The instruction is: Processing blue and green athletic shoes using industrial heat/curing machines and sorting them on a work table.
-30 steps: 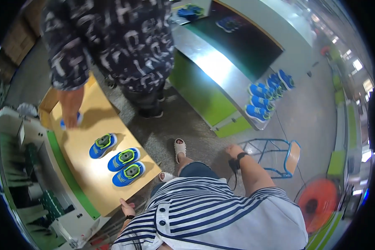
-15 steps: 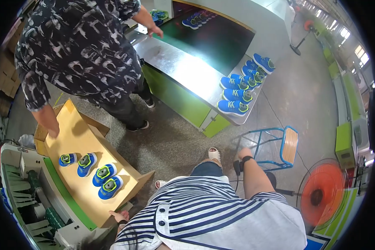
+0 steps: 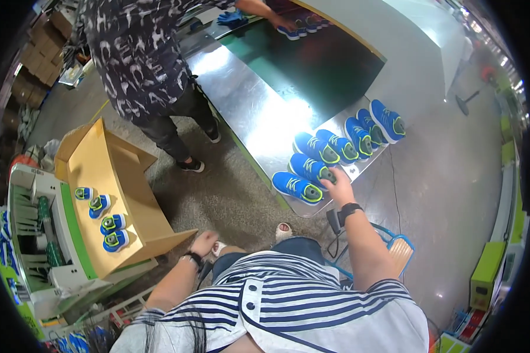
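Observation:
My right hand [image 3: 339, 187] is at the near corner of the metal-topped table, its fingers closed on the heel of a blue sneaker [image 3: 306, 167] with a grey insert in its opening. Just left of that shoe lies another blue sneaker [image 3: 297, 187] with lime-green trim. Several more sneakers [image 3: 359, 136] stand close together farther along the table end. My left hand [image 3: 205, 242] hangs low in front of my body, near my foot; its fingers are blurred, and I see nothing in it.
A tilted wooden stand [image 3: 121, 176] on the left carries several blue sneakers. Beyond the metal tabletop [image 3: 241, 88], a co-worker [image 3: 147, 65] reaches toward sneakers on a dark belt [image 3: 312, 65]. A blue-framed stool [image 3: 399, 256] stands close by my right arm.
My view has turned toward the table. My right hand has moved from beside the stool onto a sneaker, and my left hand has left the wooden stand. The co-worker's hand has reached the belt's shoes.

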Tool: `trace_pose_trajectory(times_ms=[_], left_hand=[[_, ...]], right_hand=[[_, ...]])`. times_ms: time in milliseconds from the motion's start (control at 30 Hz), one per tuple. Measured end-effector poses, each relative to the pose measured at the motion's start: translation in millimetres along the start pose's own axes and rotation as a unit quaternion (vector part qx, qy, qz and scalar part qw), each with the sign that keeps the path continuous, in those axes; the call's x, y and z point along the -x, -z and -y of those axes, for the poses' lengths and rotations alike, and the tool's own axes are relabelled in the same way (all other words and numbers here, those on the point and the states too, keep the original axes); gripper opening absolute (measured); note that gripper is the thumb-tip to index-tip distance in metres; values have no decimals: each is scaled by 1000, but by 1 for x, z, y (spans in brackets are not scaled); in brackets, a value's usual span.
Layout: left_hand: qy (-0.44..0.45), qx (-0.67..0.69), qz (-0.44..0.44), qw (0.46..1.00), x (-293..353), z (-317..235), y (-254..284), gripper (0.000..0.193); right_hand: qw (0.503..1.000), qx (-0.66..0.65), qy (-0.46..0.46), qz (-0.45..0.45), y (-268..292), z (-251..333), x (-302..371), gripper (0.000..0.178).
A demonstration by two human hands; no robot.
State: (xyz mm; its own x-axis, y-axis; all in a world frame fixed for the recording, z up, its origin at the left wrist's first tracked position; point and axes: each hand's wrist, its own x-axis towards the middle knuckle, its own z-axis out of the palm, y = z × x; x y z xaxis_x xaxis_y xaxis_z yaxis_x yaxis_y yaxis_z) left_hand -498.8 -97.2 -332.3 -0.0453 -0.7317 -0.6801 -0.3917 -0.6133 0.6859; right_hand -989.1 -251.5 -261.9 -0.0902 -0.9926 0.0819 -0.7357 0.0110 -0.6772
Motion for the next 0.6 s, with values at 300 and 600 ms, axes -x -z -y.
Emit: trace_pose_trajectory(times_ms=[300, 600], left_hand=[[-105, -42, -31, 993, -65, -222, -141, 111], [-218, -145, -150, 953, -54, -245, -189, 79]], right_hand=[[943, -246, -122, 186, -5, 44, 15, 43], [981, 155, 118, 9, 57, 15, -89, 71]])
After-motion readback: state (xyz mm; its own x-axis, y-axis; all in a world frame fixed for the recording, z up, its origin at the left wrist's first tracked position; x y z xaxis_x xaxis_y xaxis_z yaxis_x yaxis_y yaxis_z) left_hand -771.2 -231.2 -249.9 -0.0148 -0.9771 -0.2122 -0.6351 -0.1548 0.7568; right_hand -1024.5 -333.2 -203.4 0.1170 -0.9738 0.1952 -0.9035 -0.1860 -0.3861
